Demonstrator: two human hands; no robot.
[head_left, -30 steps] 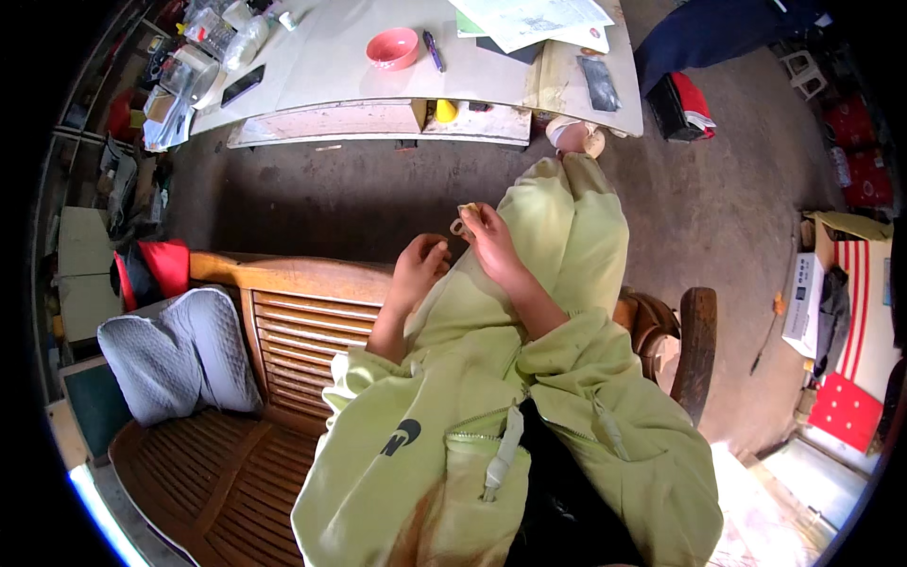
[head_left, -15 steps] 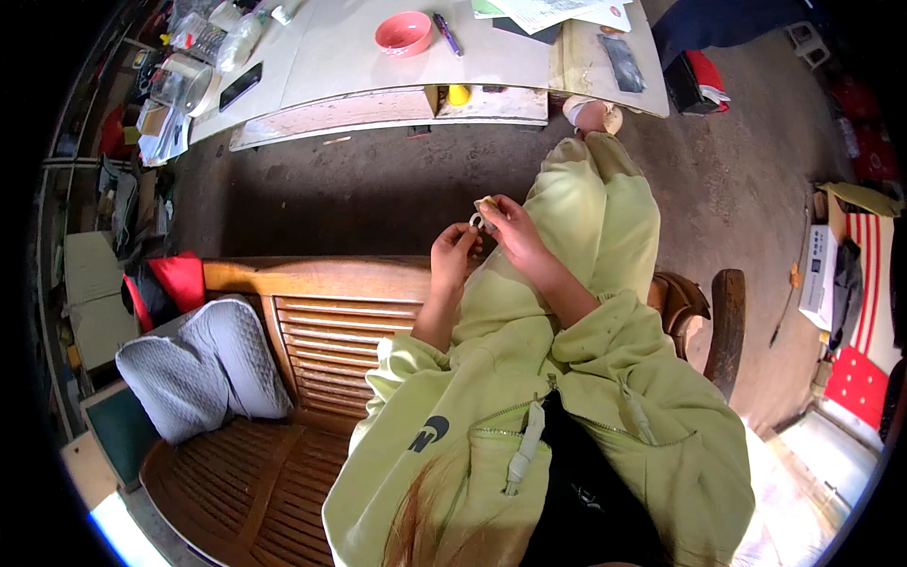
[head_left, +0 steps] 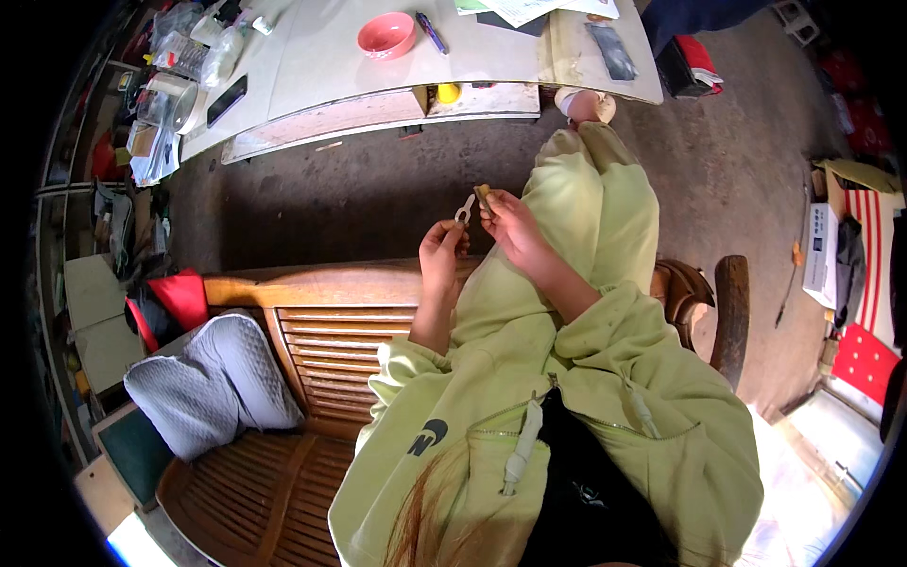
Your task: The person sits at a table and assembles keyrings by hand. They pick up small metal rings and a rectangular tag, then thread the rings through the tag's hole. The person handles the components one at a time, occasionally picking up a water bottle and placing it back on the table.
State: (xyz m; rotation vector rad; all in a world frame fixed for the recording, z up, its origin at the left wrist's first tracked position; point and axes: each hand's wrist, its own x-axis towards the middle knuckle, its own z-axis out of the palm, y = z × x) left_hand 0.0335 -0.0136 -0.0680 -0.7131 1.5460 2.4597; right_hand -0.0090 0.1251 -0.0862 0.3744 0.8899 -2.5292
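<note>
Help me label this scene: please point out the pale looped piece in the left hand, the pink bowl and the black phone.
Pale looped piece (head_left: 468, 205): head view, narrow stem.
Pink bowl (head_left: 386, 35): head view, bare inside.
Black phone (head_left: 228, 100): head view, middle of its dark face.

From my remote seat, I see room for the left hand (head_left: 442, 246) to pass leftward above the floor (head_left: 302, 203) (shadowed there), between the white table (head_left: 307, 61) and the wooden bench rail (head_left: 331, 285). Green-clad legs (head_left: 581, 198) crowd the right hand (head_left: 513, 227); the table bars the way ahead.
</note>
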